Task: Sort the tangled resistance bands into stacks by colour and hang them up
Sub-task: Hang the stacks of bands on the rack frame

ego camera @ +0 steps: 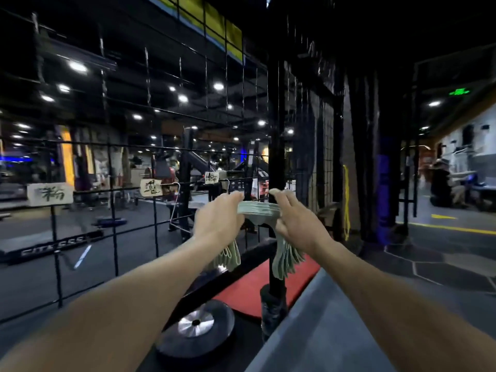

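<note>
Much of the scene is lying in darkness, and the wide lens is bending the black wire grid [112, 189] that is standing in front of the person. Three paper labels [50, 194] are hanging on it, but their handwriting is too blurred to read. Whatever is supporting the middle of the stack of pale green resistance bands [258, 208] is sitting hidden behind the hands and the black post [276, 162] — a thin wire hanger [175, 205] is showing just to the left, apart from the bands.

The left hand [218, 218] is gripping the left end of the stack, thumb on top and fingers curling underneath. The right hand [294, 218] is holding the right end, its fingers [281, 196] lying fairly straight over the top while the thumb is tucking under; how firmly it is pinching is hard to tell.

The bands are spanning the gap between the two hands at about label height, and their looped ends are drooping down below each wrist — one bunch on the left, one on the right. Below, a weight plate [196, 331] and a red mat [257, 288] are lying on the floor.
</note>
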Demonstrator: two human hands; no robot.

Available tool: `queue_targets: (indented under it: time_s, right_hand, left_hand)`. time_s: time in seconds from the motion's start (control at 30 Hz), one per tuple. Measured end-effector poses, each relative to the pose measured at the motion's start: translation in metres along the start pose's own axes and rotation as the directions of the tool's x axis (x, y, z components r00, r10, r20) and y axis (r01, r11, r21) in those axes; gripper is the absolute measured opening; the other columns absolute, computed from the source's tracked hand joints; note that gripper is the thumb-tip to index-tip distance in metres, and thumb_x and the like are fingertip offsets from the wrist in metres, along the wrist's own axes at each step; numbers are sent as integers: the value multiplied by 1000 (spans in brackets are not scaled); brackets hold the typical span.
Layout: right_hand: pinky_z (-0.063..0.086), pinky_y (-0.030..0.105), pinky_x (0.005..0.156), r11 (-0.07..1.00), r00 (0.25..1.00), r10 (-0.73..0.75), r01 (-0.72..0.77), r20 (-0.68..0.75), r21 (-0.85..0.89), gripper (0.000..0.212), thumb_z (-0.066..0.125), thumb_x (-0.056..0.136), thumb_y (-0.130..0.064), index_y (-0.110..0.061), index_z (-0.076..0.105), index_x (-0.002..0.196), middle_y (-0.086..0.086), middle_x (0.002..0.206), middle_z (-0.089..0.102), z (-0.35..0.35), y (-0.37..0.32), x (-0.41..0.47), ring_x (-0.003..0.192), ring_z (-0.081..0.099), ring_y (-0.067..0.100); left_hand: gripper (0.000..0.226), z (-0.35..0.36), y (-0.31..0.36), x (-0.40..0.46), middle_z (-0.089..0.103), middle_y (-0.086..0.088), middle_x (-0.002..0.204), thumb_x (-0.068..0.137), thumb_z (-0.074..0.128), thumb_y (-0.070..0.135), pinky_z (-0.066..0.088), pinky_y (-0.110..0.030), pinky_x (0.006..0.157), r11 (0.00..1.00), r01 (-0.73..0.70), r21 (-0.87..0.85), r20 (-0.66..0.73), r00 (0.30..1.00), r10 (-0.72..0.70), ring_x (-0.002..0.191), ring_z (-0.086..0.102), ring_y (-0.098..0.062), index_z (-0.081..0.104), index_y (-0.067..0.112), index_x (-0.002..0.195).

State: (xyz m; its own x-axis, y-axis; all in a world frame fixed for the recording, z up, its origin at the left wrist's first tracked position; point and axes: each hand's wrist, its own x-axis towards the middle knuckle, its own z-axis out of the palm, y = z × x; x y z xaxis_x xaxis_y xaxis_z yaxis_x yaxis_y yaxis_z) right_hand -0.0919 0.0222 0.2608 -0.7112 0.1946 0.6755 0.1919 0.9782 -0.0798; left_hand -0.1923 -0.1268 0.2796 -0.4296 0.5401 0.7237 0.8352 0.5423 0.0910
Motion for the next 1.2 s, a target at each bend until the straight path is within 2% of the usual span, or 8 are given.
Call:
queue_targets:
  time_s: [0.1,0.2,0.33,0.53,0.8,0.9,1.07,1.2]
  right_hand:
    - [46,36,75,997,996,-80,80,28,-5,65,50,87,-4,-15,23,145,3,140,29,15,9,9,100,56,32]
    - [44,37,89,996,993,-89,88,83,16,64,49,90,-5,-17,20,146,3,144,29,32,14,9,115,51,29]
    - [45,40,92,953,994,-49,17,98,304,68,62,85,-13,-19,26,142,-1,144,35,53,22,3,113,54,30]
    - [52,46,80,823,991,87,-129,101,553,50,65,68,-44,-31,37,107,-3,106,55,70,22,7,91,60,20]
    - [41,33,68,924,984,177,-163,-8,347,27,59,84,-32,-18,46,103,-1,104,49,78,37,10,92,56,24]
    - [34,28,59,951,979,116,-60,-169,303,14,54,90,-26,-21,45,99,-9,93,40,77,42,16,81,54,19]
    - [43,29,55,966,942,55,33,-330,257,6,50,94,-25,-23,46,98,-8,96,45,66,47,42,75,48,12]
    - [46,29,56,961,902,12,109,-431,254,7,51,94,-28,-22,49,99,-8,100,46,70,50,62,80,50,11]
  left_hand:
    - [17,7,-3,19,63,-4,101,88,53,20,40,-34,64,998,18,63,20,1000,-19,90,62,-31,54,18,105]
    - [26,13,1,32,65,-4,106,87,53,16,43,-32,66,993,7,119,48,999,-13,91,63,-31,56,20,112]
    - [22,24,10,42,65,-8,107,84,54,12,49,-36,73,975,-24,221,111,994,-1,94,63,-33,58,16,106]
    - [14,41,30,46,65,-8,102,84,55,9,46,-35,70,957,-51,285,191,982,-4,93,63,-33,58,17,95]
    - [11,38,29,48,66,-4,94,83,55,12,54,-38,72,974,-36,226,165,986,-2,81,65,-29,59,17,92]
    - [7,33,21,47,66,-1,85,83,58,17,56,-39,68,979,-23,201,134,991,-4,72,65,-25,59,21,89]
    - [7,21,21,58,63,3,84,86,58,16,56,-36,67,980,-48,193,25,999,43,68,64,-20,59,22,91]
    - [16,19,18,70,60,2,95,85,58,12,46,-31,62,936,-98,338,-47,991,121,74,62,-24,57,19,99]
